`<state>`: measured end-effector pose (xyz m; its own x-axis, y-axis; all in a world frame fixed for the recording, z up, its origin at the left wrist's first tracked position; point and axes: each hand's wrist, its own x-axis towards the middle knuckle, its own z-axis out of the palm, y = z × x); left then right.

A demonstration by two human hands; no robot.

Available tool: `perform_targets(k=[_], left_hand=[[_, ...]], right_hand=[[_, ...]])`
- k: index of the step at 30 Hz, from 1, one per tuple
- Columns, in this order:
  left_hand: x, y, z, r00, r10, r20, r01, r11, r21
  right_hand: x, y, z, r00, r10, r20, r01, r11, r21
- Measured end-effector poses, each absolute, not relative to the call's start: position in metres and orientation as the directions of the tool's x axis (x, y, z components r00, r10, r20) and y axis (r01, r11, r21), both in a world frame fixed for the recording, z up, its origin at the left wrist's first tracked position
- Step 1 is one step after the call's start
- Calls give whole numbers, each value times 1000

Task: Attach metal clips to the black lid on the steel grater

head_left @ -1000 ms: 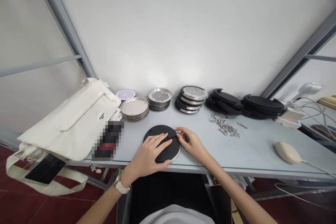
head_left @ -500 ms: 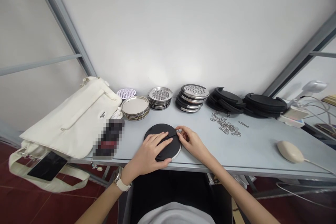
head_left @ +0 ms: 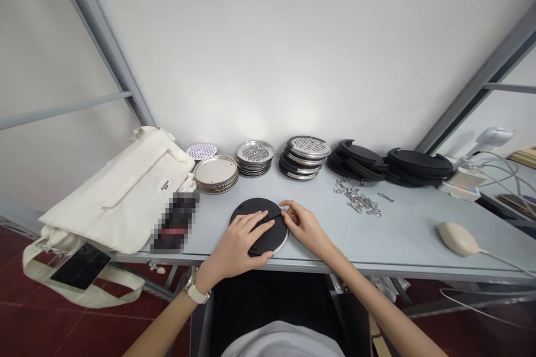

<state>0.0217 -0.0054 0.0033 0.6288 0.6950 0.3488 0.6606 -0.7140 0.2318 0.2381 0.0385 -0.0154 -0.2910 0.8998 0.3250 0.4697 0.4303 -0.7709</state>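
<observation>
A round black disc point(head_left: 255, 207) with a silvery rim lies flat near the table's front edge. Across its top runs a thin black strap point(head_left: 275, 215) toward the right rim. My left hand point(head_left: 240, 240) rests on the disc, fingers stretched out flat over it and the thumb by the front rim. At the right rim my right hand point(head_left: 302, 224) is closed in a pinch on the strap's end; a small shiny bit shows at the fingertips, too small to make out. The palm side of both hands is hidden.
Along the wall stand stacks of metal plates point(head_left: 215, 170), grater discs point(head_left: 255, 153), black-and-silver discs point(head_left: 307, 148) and black holders point(head_left: 419, 164). Small metal clips point(head_left: 358, 199) lie right of centre. A white bag point(head_left: 121, 189) sits left, a beige mouse-shaped device point(head_left: 458, 238) right.
The view has shifted slightly. Both hands keep nearly the same place on the disc and strap.
</observation>
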Motion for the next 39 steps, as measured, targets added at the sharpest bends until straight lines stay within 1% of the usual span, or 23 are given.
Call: perform_targets(k=[16,25,36,39], left_hand=[[21,-6,2,628,698,345,663,-712,233],[21,-5,2,632,700,331,671,-709,218],[21,-5,0,629,700,337,671,-708,219],[20,-5,1,633,693,345,664,-715,219]], right_hand=[[237,38,-13,-300,900,315,459,426,-779],[238,37,-13,-323,905,278,451,406,-795],[239,38,-17,-314,901,299,464,420,-780],[238,38,-15,-303,894,330,474,442,-761]])
